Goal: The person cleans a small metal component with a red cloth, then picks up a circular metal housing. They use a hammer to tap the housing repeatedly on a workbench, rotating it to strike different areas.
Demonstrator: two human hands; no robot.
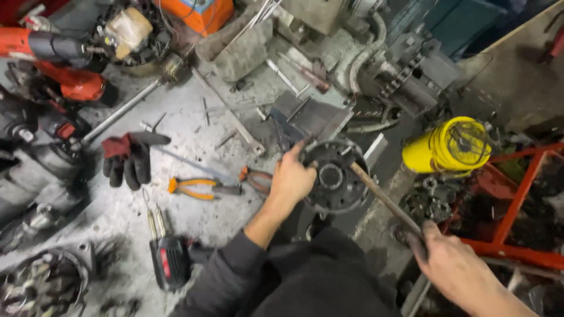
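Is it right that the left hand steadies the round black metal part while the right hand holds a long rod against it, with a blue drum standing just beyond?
Not quite: the head view shows the drum is yellow, not blue. The rest holds: the left hand steadies the round black metal part, and the right hand holds the long rod against it.

On the workshop floor: two orange-handled pliers [200, 188], one red-and-black glove [128, 158], one yellow spool [449, 145], one round motor housing [336, 176], one hammer [385, 199].
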